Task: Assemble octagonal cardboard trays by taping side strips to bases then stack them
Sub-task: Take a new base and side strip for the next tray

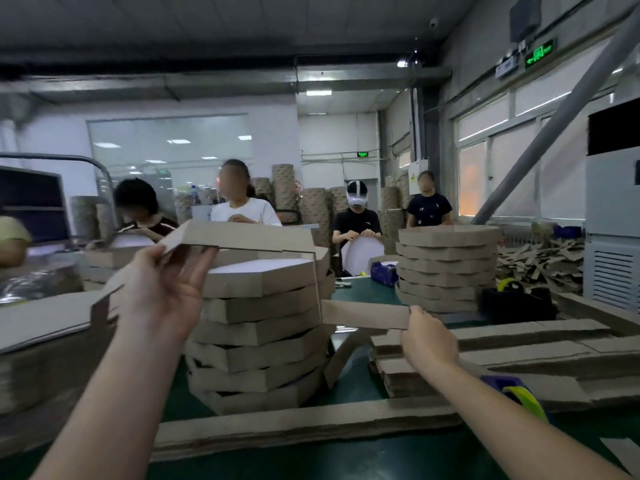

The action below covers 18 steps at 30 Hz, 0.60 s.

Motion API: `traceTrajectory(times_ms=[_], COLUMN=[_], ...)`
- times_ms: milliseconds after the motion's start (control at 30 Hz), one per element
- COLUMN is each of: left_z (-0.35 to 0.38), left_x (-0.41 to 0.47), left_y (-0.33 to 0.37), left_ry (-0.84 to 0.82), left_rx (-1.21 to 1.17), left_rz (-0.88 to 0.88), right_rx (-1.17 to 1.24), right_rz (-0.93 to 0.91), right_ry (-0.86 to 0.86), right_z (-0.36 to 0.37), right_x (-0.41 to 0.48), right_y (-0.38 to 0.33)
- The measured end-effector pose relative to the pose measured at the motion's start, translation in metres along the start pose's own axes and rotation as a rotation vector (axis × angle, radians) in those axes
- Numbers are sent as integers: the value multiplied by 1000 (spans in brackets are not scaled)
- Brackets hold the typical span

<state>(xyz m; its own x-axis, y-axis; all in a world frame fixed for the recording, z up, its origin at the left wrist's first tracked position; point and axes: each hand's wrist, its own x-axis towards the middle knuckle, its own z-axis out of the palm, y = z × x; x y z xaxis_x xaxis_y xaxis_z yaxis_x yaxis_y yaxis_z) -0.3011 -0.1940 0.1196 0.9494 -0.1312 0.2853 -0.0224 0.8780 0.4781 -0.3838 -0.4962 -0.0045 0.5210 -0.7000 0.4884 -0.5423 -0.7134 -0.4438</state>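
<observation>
Left hand (162, 291): we grip one end of the side strip (249, 239), raised over the tray stack (259, 344), likely so its creases fold
Side strip: airborne between both hands, bent at angles, no base yet
Right hand (427, 337): we pinch the other end, low beside the flat strips (519, 351)
Tape dispenser (519, 393): by our right forearm, handy for taping

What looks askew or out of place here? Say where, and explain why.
The near tray stack, behind the side strip held between left hand and right hand, is uneven: its trays sit rotated against one another, corners overhanging. Cardboard offcuts lie in a loose heap far right.
</observation>
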Motion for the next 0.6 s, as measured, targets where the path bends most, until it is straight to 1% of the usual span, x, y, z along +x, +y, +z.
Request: traceTrajectory(times_ms=[67,100,167,333,600], left_z=[7,11,13,21,53], left_x=[-6,-10,-13,-22,-47], left_y=[6,10,17,30,46], left_ry=[-45,-22,-28,-92,-173], left_rx=[-27,-31,-64,-125,-173], left_rz=[12,22,19,-2,23], right_rx=[11,8,10,40,-37], right_rz=[-7,-14,-27,-60,-123], right_ry=[14,23,42,97,159], right_z=[-9,-15,-26,-58,-140], right_x=[0,0,0,7,19], right_y=[-5,-7,-14,-28,-52])
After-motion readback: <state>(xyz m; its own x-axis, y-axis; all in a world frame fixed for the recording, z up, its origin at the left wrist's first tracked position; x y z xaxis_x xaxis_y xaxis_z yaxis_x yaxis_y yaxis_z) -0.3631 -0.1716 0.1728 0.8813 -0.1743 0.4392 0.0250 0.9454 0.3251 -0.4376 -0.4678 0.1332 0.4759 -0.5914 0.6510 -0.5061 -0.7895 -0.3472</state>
